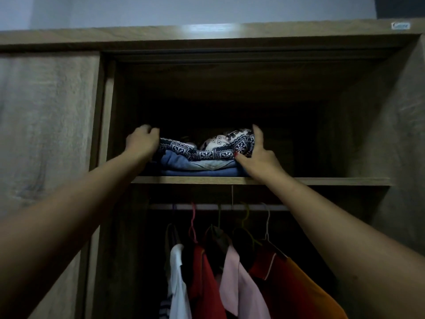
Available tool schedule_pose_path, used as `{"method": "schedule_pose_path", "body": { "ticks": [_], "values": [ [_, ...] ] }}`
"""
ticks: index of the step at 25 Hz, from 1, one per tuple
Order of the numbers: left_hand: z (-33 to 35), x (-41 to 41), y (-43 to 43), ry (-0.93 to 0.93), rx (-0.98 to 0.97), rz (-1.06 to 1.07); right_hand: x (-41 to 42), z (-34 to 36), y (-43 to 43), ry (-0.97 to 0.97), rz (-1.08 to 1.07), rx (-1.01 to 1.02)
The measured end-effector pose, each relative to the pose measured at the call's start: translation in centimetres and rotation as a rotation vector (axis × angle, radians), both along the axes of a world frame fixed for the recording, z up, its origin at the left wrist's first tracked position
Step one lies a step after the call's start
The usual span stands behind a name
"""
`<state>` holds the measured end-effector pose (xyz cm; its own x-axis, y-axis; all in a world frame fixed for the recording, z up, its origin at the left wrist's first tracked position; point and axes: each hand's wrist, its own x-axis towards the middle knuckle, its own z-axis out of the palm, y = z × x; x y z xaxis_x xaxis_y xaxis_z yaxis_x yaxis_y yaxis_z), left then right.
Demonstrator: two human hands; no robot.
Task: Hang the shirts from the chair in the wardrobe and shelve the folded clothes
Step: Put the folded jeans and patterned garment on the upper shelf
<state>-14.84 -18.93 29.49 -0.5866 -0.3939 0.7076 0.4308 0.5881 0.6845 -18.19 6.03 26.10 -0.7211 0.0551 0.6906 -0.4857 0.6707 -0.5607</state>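
Home bedroom, wood wardrobe [50,134], shirts [239,284] on rail [207,207]

Nothing here can be read. A small pale sticker [400,25] sits on the wardrobe [276,31] top board, far up and right of the right grip [255,155]; its bluish print is too blurred to make out. The folded clothes [202,155] just left of that grip show pattern only, no letters.
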Motion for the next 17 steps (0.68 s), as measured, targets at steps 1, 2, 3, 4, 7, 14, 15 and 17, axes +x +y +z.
{"method": "schedule_pose_path", "body": {
  "ticks": [1,2,3,4,7,14,15,17],
  "values": [
    [-0.8,0.2,0.1,0.082,-0.227,0.117,0.1,-0.3,0.0,0.046,-0.031,0.094],
    [-1.7,0.2,0.1,0.136,-0.431,0.179,0.3,-0.5,0.1,0.083,-0.029,0.138],
    [-2.7,0.1,0.0,0.134,-0.607,0.229,0.2,-0.6,0.3,0.115,0.006,0.150],
    [-3.4,0.0,0.0,0.090,-0.695,0.239,0.2,-0.6,0.4,0.128,0.048,0.167],
    [-4.6,-1.4,-1.2,-0.031,-0.707,0.267,-0.1,-0.5,-0.7,0.154,0.138,0.289],
    [-4.6,-1.9,-3.0,-0.124,-0.637,0.280,-0.6,-2.1,-4.1,0.475,-0.023,0.678],
    [-4.7,-1.8,-3.1,-0.123,-0.635,0.275,-0.7,-2.4,-3.9,0.583,-0.090,0.760],
    [-4.9,-1.6,-3.2,-0.132,-0.623,0.262,-1.0,-2.9,-3.8,0.730,-0.193,0.913]
  ]
}}
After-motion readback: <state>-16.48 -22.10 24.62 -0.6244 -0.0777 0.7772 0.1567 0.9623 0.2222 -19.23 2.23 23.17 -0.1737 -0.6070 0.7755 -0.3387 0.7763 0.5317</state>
